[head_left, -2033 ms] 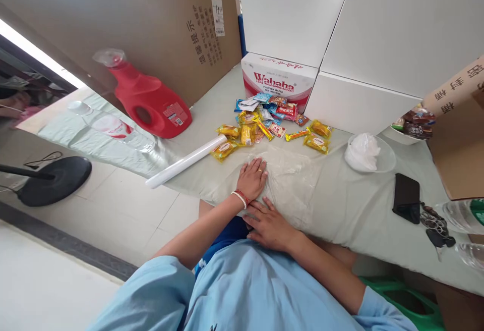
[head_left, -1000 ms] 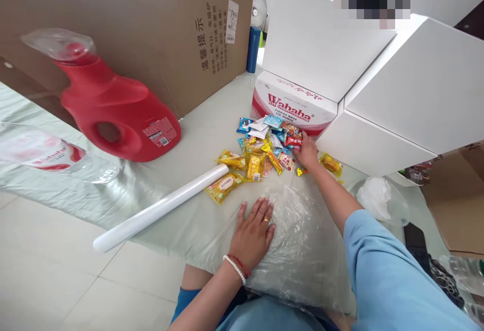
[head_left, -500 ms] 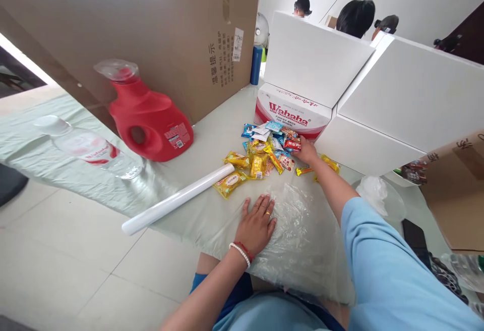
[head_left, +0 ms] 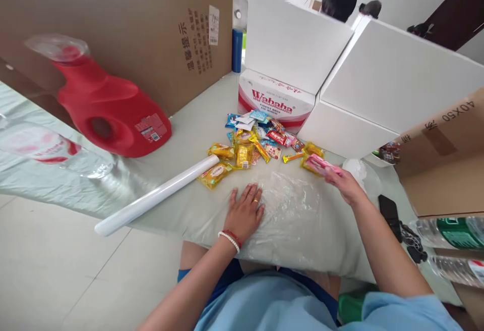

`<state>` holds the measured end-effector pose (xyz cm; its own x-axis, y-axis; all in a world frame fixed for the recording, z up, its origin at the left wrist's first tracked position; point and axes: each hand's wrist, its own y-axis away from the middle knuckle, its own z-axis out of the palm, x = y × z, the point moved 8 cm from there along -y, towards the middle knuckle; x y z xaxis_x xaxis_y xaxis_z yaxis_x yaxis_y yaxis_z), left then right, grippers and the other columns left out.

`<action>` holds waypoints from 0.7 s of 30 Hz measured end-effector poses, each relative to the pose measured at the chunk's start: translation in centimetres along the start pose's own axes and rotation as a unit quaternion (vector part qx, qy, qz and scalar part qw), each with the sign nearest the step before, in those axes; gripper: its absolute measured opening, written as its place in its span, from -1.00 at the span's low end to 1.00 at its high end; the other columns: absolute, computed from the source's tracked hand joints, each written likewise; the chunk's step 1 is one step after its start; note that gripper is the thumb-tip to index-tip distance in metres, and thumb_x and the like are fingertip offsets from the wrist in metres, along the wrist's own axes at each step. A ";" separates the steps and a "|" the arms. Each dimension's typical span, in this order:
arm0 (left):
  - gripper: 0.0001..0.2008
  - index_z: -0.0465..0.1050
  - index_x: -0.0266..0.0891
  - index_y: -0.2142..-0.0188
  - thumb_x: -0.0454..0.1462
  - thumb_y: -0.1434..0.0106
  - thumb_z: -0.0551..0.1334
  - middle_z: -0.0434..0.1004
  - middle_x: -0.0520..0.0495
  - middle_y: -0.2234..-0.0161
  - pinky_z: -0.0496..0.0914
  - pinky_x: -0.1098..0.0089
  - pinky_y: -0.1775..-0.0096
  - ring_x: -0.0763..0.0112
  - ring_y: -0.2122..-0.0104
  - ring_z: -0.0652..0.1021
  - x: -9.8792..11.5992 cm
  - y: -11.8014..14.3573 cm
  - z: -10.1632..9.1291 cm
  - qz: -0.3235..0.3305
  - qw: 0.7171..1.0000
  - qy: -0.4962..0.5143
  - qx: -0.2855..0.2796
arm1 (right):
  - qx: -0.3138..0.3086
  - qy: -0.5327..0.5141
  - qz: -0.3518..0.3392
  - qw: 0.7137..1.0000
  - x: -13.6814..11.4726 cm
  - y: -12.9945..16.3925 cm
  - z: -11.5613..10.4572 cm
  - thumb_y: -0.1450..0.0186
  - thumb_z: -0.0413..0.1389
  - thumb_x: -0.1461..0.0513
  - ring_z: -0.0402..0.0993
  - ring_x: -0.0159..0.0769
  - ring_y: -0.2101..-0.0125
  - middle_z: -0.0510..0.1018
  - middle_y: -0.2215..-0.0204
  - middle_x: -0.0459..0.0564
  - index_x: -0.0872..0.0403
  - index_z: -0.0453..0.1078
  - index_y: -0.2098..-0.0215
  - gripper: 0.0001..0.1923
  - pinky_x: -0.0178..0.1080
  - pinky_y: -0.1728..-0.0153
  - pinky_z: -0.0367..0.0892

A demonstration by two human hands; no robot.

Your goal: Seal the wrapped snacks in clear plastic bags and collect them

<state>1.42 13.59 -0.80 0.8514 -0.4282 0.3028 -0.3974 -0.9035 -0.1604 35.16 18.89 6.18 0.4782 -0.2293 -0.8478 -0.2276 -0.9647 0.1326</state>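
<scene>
My left hand (head_left: 244,209) lies flat with its fingers spread at the left edge of a clear plastic sheet or bag (head_left: 291,215) on the table. To the right, my right hand (head_left: 342,182) is closed on a pink snack packet (head_left: 321,164), held near a yellow packet. Ahead of my hands is a heap of wrapped snacks: yellow packets (head_left: 215,173), a red packet (head_left: 277,136), and white and blue ones (head_left: 245,120). A thin yellow stick packet (head_left: 293,157) lies just right of the heap.
A white roll (head_left: 159,195) lies left of the snacks, beside a red jug (head_left: 113,109) and a clear bottle (head_left: 56,152). Behind the heap stand a Wahaha box (head_left: 276,100) and white panels (head_left: 359,68). At right are a phone (head_left: 389,215), bottles (head_left: 454,232) and a carton (head_left: 446,159).
My right hand has moved from the heap's right side toward the right and nearer me, and a pink packet is now in it. My left hand stays flat. The view has shifted.
</scene>
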 end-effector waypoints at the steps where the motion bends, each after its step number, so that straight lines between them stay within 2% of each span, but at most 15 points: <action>1: -0.50 0.33 -0.12 -0.36 -0.12 -0.51 0.03 0.25 -0.14 -0.42 -0.01 -0.15 -0.43 0.11 -0.42 0.27 0.0 0.0 0.0 0.000 1.000 0.002 -0.002 | 0.002 -0.085 0.029 0.996 1.6 2.0 -0.4 -0.23 0.25 -0.23 0.61 -0.08 0.14 0.69 0.13 0.07 0.02 0.57 0.07 -0.42 -0.10 0.09 0.49; 2: -0.50 0.33 -0.12 -0.37 -0.12 -0.51 0.03 0.25 -0.14 -0.43 -0.03 -0.15 -0.43 0.10 -0.42 0.26 0.0 0.0 0.1 0.001 1.000 0.004 -0.005 | 0.008 -0.149 0.055 0.987 2.8 3.9 -0.6 -0.20 0.29 -0.24 0.62 -0.11 0.18 0.70 0.18 0.07 0.03 0.58 0.11 -0.42 -0.12 0.12 0.50; 4: -0.49 0.31 -0.14 -0.38 -0.12 -0.51 0.01 0.23 -0.16 -0.43 -0.05 -0.16 -0.43 0.10 -0.43 0.25 0.1 0.0 0.2 0.002 1.000 0.006 -0.008 | 0.017 -0.213 0.084 0.973 3.9 6.6 -0.4 -0.16 0.35 -0.20 0.62 -0.15 0.23 0.71 0.22 0.06 0.04 0.59 0.15 -0.45 -0.16 0.15 0.50; 6: -0.48 0.29 -0.16 -0.39 -0.12 -0.52 -0.01 0.22 -0.17 -0.44 -0.08 -0.17 -0.43 0.11 -0.43 0.24 0.1 0.0 0.3 0.004 1.000 0.004 -0.009 | -0.011 -0.223 0.085 0.971 3.1 8.0 0.8 -0.18 0.37 -0.16 0.62 -0.18 0.22 0.71 0.18 0.04 0.04 0.60 0.10 -0.47 -0.17 0.15 0.49; 9: -0.48 0.29 -0.18 -0.39 -0.13 -0.52 -0.02 0.21 -0.18 -0.44 -0.10 -0.18 -0.43 0.12 -0.43 0.25 0.2 0.0 0.3 0.004 1.000 -0.004 -0.008 | -0.108 -0.169 0.050 0.978 0.3 8.0 4.5 -0.21 0.35 -0.13 0.62 -0.15 0.20 0.70 0.14 0.01 0.01 0.58 0.03 -0.48 -0.15 0.13 0.49; 11: -0.47 0.29 -0.17 -0.39 -0.13 -0.52 -0.02 0.21 -0.18 -0.44 -0.09 -0.17 -0.43 0.12 -0.42 0.25 0.3 0.0 0.3 0.002 1.000 -0.008 -0.009 | -0.134 -0.101 -0.005 0.986 -1.7 7.6 6.7 -0.27 0.29 -0.13 0.61 -0.13 0.19 0.69 0.13 -0.01 -0.02 0.57 0.02 -0.52 -0.11 0.13 0.50; 14: -0.47 0.27 -0.16 -0.40 -0.11 -0.52 -0.01 0.21 -0.16 -0.44 -0.05 -0.16 -0.43 0.13 -0.43 0.25 0.4 0.0 0.3 0.002 1.000 -0.012 -0.012 | -0.073 0.043 -0.153 0.985 -4.1 7.6 8.6 -0.41 0.13 -0.08 0.57 -0.07 0.10 0.65 0.10 0.03 -0.06 0.54 -0.02 -0.62 -0.03 0.03 0.48; 17: -0.46 0.26 -0.16 -0.40 -0.10 -0.53 -0.03 0.20 -0.15 -0.45 -0.04 -0.16 -0.43 0.15 -0.44 0.23 0.4 0.0 0.2 -0.003 1.000 -0.012 -0.015 | -0.042 0.205 -0.303 0.930 -4.8 9.6 11.0 -0.50 0.00 0.07 0.49 -0.04 0.03 0.61 0.06 0.11 -0.06 0.54 -0.04 -0.68 0.02 -0.03 0.43; 19: -0.47 0.26 -0.16 -0.40 -0.12 -0.54 -0.07 0.19 -0.15 -0.45 -0.05 -0.15 -0.43 0.17 -0.44 0.22 0.3 0.1 0.1 -0.007 1.000 -0.012 -0.018 | -0.071 0.276 -0.356 0.890 -3.9 11.2 12.7 -0.52 -0.02 0.14 0.47 -0.04 0.05 0.60 0.07 0.13 -0.07 0.55 -0.04 -0.69 0.02 0.00 0.42; 21: -0.47 0.27 -0.16 -0.40 -0.14 -0.55 -0.10 0.19 -0.14 -0.45 -0.04 -0.14 -0.43 0.18 -0.44 0.22 0.3 0.1 0.1 -0.008 1.000 -0.012 -0.020 | -0.108 0.304 -0.382 0.866 -2.6 12.6 13.8 -0.50 0.05 0.12 0.45 -0.02 0.00 0.58 0.02 0.12 -0.08 0.53 -0.07 -0.72 0.04 -0.02 0.40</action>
<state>1.67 13.39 -0.80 0.8653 -0.4145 0.2820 -0.3976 -0.9100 -0.1178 19.31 9.12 2.96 0.7921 0.5247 -0.3118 0.4856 -0.8513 -0.1988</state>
